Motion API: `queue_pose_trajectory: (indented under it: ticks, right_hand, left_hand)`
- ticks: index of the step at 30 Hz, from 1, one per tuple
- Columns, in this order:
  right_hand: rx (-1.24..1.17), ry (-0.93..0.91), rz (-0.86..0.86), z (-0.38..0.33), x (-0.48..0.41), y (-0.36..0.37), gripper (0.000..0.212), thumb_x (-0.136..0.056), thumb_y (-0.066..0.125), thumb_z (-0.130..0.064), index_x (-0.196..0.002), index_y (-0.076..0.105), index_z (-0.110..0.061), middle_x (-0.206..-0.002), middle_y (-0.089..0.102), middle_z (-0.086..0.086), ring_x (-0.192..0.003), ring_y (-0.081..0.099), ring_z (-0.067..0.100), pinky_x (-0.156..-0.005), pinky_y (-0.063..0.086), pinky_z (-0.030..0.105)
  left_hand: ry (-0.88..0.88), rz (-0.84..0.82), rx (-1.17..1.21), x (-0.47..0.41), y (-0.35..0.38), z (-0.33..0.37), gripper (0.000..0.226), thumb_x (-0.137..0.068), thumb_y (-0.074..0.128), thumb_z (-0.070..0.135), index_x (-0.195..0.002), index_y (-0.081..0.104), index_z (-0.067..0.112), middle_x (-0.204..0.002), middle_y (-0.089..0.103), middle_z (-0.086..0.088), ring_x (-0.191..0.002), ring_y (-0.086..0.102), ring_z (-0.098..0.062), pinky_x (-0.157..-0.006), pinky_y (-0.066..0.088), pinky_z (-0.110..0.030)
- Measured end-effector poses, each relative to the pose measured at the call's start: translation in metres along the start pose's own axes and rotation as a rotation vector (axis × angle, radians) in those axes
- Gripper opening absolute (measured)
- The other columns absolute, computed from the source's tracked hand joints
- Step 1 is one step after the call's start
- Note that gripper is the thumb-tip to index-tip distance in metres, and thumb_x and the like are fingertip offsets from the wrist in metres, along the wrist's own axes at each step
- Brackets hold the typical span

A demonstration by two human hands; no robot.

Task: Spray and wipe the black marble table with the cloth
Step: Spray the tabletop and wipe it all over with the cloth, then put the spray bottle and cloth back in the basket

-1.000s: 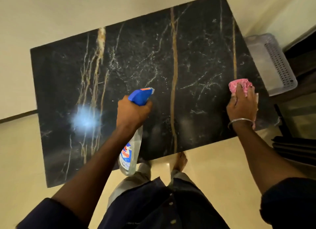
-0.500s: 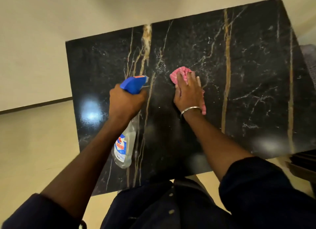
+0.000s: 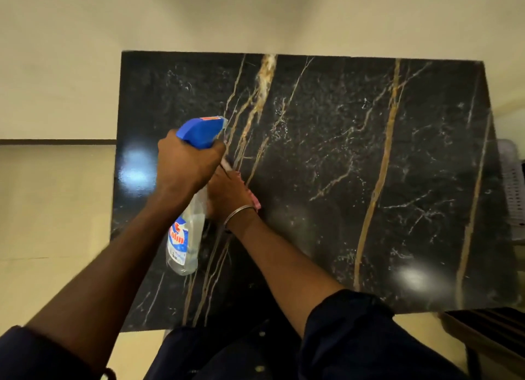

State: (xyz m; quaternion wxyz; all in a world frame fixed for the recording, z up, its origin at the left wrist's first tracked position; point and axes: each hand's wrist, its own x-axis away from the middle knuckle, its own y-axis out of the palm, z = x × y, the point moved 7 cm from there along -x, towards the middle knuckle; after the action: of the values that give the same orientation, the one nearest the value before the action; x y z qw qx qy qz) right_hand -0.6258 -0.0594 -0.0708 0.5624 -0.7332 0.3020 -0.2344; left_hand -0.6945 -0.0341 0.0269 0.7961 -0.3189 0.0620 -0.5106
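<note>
Sweeping leftward, the right hand (image 3: 231, 198) has carried the pink cloth (image 3: 256, 203) from the right edge of the black marble table (image 3: 369, 152) past its middle. It now slips beneath the left hand (image 3: 187, 163), which grips the spray bottle (image 3: 183, 243) above the surface. The right hand's fingers are hidden, so I cannot tell whether they lie flat or curled. This pass looks nearly done, with only the strip by the left edge remaining.
</note>
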Motion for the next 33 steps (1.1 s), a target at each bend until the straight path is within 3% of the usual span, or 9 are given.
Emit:
queue_pose_trajectory:
  ticks: [6,8,11,15,21,24,27,30,33]
  right_hand:
    - [-0.002,0.213,0.059,0.118,0.065,-0.017,0.047,-0.089,0.05,-0.035,-0.136,0.048,-0.032,-0.14,0.043,0.009,-0.134,0.031,0.034,-0.111,0.015,0.063]
    - [0.036,0.319,0.114,0.176,0.095,-0.038,0.05,-0.088,0.049,-0.034,-0.138,0.045,-0.034,-0.138,0.043,0.009,-0.131,0.034,0.033,-0.11,0.018,0.062]
    - [0.118,0.466,0.111,0.264,0.144,-0.062,0.05,-0.091,0.043,-0.036,-0.141,0.039,-0.037,-0.137,0.043,0.008,-0.125,0.038,0.031,-0.104,0.027,0.057]
    - [0.162,0.619,0.071,0.364,0.221,-0.09,0.052,-0.091,0.042,-0.039,-0.143,0.036,-0.036,-0.141,0.04,0.009,-0.122,0.038,0.03,-0.095,0.035,0.052]
    - [0.129,0.591,-0.009,0.426,0.278,-0.118,0.054,-0.088,0.052,-0.033,-0.141,0.039,-0.036,-0.138,0.044,0.006,-0.115,0.044,0.03,-0.09,0.044,0.048]
    - [0.049,0.594,0.018,0.441,0.3,-0.124,0.049,-0.09,0.054,-0.024,-0.138,0.046,-0.03,-0.136,0.048,0.006,-0.113,0.047,0.031,-0.096,0.044,0.046]
    - [-0.318,0.661,0.122,0.453,0.311,-0.132,0.045,-0.091,0.058,-0.018,-0.135,0.052,-0.024,-0.129,0.056,0.006,-0.116,0.052,0.024,-0.102,0.044,0.037]
    - [-0.919,0.933,0.306,0.462,0.337,-0.149,0.037,-0.089,0.066,-0.02,-0.124,0.055,-0.017,-0.116,0.062,0.003,-0.099,0.06,0.011,-0.084,0.048,0.02]
    - [-1.545,1.195,0.436,0.454,0.372,-0.148,0.036,-0.091,0.063,-0.018,-0.125,0.055,-0.008,-0.122,0.063,0.016,-0.096,0.064,0.023,-0.08,0.053,0.035]
  left_hand:
    - [-0.037,0.026,0.03,0.015,0.047,0.036,0.032,-0.073,0.069,0.029,-0.097,0.063,0.009,-0.074,0.061,-0.009,-0.062,0.059,-0.017,-0.057,0.051,-0.033]
    - [-0.085,0.082,0.051,0.026,0.065,0.049,0.039,-0.067,0.067,0.037,-0.092,0.063,0.008,-0.071,0.06,-0.009,-0.059,0.059,-0.019,-0.055,0.052,-0.038]
    - [-0.073,0.137,0.07,0.048,0.097,0.079,0.026,-0.067,0.065,0.034,-0.076,0.057,0.011,-0.064,0.053,-0.009,-0.054,0.052,-0.017,-0.052,0.048,-0.038]
    - [-0.072,0.185,0.117,0.085,0.148,0.12,0.029,-0.069,0.062,0.032,-0.068,0.051,0.005,-0.064,0.053,-0.026,-0.052,0.049,-0.021,-0.05,0.049,-0.045]
    - [0.0,0.175,0.199,0.122,0.209,0.184,0.025,-0.078,0.068,0.035,-0.067,0.051,0.02,-0.062,0.049,-0.015,-0.055,0.049,-0.021,-0.053,0.049,-0.047]
    - [0.073,0.122,0.187,0.133,0.232,0.215,0.032,-0.08,0.073,0.036,-0.066,0.053,0.015,-0.064,0.053,-0.025,-0.056,0.048,-0.023,-0.056,0.049,-0.047]
    - [0.157,0.005,0.19,0.141,0.249,0.238,0.034,-0.082,0.075,0.03,-0.076,0.06,0.0,-0.071,0.059,-0.03,-0.059,0.055,-0.04,-0.06,0.051,-0.048]
    - [0.254,-0.131,0.21,0.153,0.261,0.255,0.015,-0.086,0.071,0.018,-0.085,0.067,0.004,-0.076,0.063,-0.026,-0.068,0.061,-0.041,-0.066,0.052,-0.047]
    - [0.236,-0.233,0.273,0.165,0.276,0.263,0.018,-0.085,0.071,0.018,-0.098,0.069,0.005,-0.093,0.067,-0.025,-0.079,0.064,-0.03,-0.077,0.054,-0.045]
